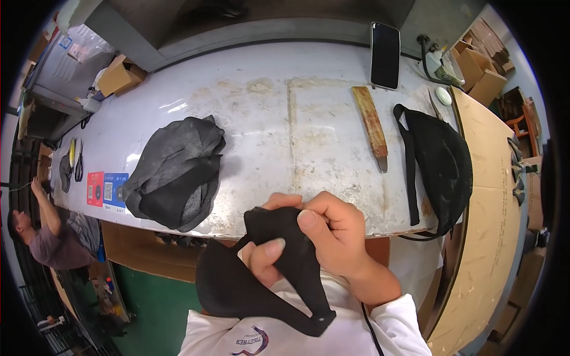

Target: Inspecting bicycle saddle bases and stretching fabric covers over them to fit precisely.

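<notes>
A limp black fabric piece [237,282] with a long opening and a narrow pointed end hangs in front of my chest. My left hand [267,255] is partly covered by it; its thumb shows through the opening and its fingers are curled at the far edge. My right hand [341,231] pinches the upper right part of the same piece, thumb on top and fingers bent beneath. On the table to the left lies a crumpled dark grey fabric heap [175,172]. To the right, a black fabric item [439,166] with a strap-like band lies by the table edge.
On the white table [255,124] lies a flat blade tool [369,127] with a worn brown handle. A phone [385,56] stands upright at the back. Cardboard [481,207] borders the right side. At far left, another person [59,237] works, with scissors [79,160] nearby.
</notes>
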`<action>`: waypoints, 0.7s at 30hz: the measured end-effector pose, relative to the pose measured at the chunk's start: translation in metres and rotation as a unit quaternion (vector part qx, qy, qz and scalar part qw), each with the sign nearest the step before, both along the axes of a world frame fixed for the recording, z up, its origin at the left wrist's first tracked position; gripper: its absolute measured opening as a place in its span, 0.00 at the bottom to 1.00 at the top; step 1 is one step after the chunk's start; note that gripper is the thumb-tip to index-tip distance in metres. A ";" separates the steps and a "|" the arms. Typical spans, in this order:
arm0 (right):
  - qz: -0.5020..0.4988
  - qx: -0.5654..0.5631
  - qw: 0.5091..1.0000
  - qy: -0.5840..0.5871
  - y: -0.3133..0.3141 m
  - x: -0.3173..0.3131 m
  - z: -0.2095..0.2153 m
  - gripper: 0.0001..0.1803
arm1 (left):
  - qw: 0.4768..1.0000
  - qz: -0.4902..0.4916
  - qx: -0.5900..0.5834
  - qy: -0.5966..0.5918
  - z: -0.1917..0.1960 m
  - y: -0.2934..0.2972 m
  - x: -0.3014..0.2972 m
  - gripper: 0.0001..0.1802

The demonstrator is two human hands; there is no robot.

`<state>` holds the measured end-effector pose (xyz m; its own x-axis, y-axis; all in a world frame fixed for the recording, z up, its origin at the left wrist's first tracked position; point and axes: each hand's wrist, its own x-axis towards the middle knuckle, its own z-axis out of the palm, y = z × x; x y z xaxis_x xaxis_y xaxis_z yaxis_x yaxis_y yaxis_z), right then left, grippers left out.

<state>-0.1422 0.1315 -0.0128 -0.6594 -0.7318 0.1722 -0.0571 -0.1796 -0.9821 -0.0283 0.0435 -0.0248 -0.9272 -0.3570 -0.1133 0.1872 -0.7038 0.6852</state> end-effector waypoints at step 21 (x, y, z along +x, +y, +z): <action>0.036 0.093 0.990 0.103 0.011 -0.019 0.007 0.10 | 0.905 -0.009 -0.379 -0.194 0.018 -0.003 0.021 0.17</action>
